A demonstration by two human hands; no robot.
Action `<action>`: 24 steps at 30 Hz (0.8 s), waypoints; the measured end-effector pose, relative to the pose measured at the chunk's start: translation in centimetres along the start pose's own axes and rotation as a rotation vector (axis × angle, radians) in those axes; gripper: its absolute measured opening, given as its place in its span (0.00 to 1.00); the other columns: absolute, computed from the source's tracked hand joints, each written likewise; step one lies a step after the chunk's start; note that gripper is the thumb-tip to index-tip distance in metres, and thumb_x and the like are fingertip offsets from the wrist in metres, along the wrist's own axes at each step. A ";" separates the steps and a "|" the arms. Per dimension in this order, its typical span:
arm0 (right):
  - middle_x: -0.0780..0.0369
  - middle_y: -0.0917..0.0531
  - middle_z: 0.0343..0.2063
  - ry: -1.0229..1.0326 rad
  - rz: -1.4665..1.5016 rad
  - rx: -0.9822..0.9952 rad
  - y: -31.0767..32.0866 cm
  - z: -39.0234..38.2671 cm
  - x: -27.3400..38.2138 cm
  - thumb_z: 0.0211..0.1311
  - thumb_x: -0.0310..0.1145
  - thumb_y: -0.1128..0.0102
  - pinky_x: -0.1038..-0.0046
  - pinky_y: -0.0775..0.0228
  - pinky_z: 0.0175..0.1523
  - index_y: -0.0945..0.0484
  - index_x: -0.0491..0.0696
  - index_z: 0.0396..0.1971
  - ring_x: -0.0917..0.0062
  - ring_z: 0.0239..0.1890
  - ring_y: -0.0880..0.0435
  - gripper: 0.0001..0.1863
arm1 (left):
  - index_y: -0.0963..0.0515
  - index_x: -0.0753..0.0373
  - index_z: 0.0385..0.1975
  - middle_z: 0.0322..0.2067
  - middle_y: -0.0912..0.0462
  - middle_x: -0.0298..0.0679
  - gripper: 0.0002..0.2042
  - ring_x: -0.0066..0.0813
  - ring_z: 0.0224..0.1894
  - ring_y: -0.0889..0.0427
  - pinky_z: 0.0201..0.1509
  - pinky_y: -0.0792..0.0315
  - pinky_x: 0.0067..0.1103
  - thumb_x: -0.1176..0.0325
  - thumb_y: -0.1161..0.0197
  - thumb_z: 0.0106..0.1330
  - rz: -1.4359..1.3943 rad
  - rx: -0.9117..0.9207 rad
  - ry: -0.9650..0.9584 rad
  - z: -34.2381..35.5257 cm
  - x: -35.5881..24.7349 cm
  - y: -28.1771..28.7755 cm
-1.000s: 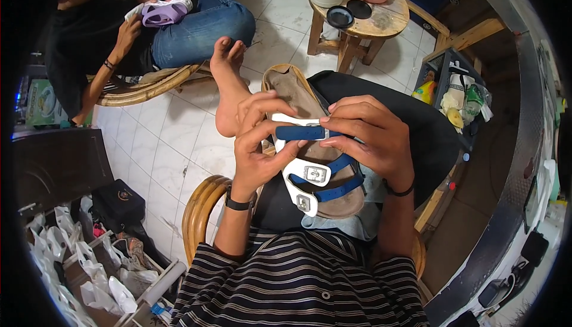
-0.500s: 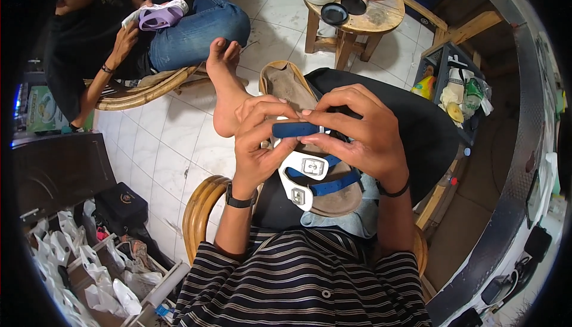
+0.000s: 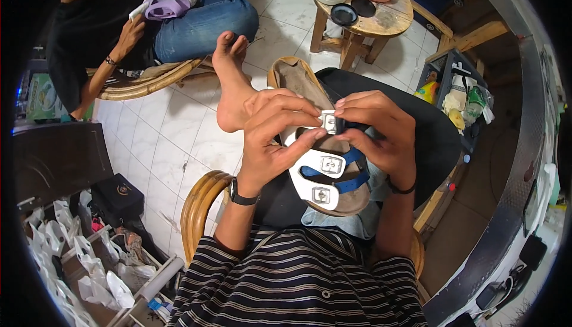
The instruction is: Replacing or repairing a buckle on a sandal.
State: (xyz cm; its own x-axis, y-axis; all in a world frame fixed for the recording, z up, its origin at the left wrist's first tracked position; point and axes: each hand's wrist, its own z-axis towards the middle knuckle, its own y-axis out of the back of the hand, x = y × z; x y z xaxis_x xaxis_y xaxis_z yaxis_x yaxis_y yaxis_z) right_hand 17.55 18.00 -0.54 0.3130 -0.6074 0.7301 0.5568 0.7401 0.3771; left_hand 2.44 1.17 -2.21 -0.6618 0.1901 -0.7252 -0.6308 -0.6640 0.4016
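Observation:
A sandal with white upper, blue straps and metal buckles rests on my lap, sole end pointing away. My left hand grips its top white strap from the left, thumb under the strap. My right hand pinches the same strap at its buckle from the right. Both hands meet over the top buckle. Two further buckles lie lower on the sandal.
My bare foot sticks out over the white tiled floor. A seated person at upper left holds a purple sandal. A round wooden stool with a pink bowl stands ahead. Bags of white items fill a rack at lower left.
The blue strap that was stretched between my hands is now down at the buckle. Both hands have closed in over the top buckle.

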 end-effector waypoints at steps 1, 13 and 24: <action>0.59 0.13 0.39 0.003 0.002 0.006 0.1 -0.1 0.0 0.49 0.26 0.23 0.67 0.21 0.50 0.15 0.44 0.41 0.65 0.46 0.13 0.17 | 0.14 0.59 0.33 0.39 0.12 0.32 0.10 0.34 0.47 0.18 0.56 0.32 0.29 0.73 0.21 0.51 0.041 0.022 -0.008 0.1 -0.2 0.0; 0.56 0.13 0.41 -0.084 0.077 -0.001 0.0 -0.8 -0.5 0.52 0.25 0.24 0.70 0.19 0.49 0.16 0.41 0.41 0.67 0.47 0.11 0.15 | 0.13 0.54 0.38 0.44 0.18 0.32 0.09 0.33 0.46 0.23 0.56 0.39 0.32 0.68 0.25 0.57 0.194 0.138 -0.011 0.9 -1.9 0.9; 0.61 0.14 0.40 -0.001 -0.076 0.050 -0.9 0.1 0.6 0.52 0.27 0.26 0.64 0.23 0.53 0.16 0.44 0.42 0.63 0.46 0.14 0.15 | 0.18 0.57 0.34 0.42 0.24 0.33 0.10 0.35 0.47 0.25 0.54 0.42 0.34 0.65 0.27 0.54 0.409 0.242 0.070 1.9 -4.5 2.0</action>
State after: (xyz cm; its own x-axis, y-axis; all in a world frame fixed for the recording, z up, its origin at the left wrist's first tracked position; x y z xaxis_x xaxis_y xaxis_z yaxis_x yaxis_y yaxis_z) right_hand 17.17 17.05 -0.40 0.2708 -0.6623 0.6986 0.5395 0.7055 0.4596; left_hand 3.36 0.36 2.88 -0.8515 -0.1064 -0.5134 -0.4063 -0.4849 0.7744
